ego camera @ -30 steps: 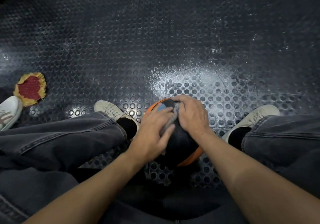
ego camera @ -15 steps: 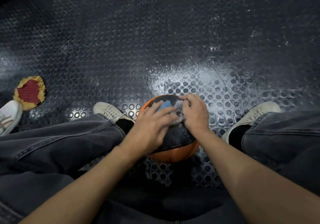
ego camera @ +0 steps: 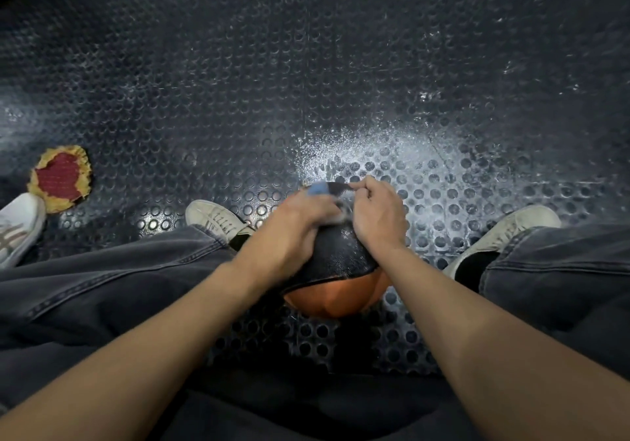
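A black and orange ball (ego camera: pixel 341 260) with a blue patch (ego camera: pixel 318 188) sits on the floor between my feet. Both hands lie on its top. My left hand (ego camera: pixel 296 224) curls over the ball's left side and holds a small grey cloth (ego camera: pixel 341 209) against the surface. My right hand (ego camera: pixel 378 215) is curled on the right side, and its thumb and fingers pinch the cloth's other end. Most of the cloth is hidden between the hands. The orange part of the ball faces me, below the wrists.
The floor is dark studded rubber (ego camera: pixel 306 82) with a white wet or powdery smear (ego camera: pixel 392 154) just beyond the ball. A red and yellow rag (ego camera: pixel 61 178) lies at the left beside another person's white shoe (ego camera: pixel 18 225). My shoes (ego camera: pixel 214 217) (ego camera: pixel 511 232) flank the ball.
The ball has turned, so more orange now shows on the near side. Both hands have slid farther over its top, and the left fingers have curled from flat.
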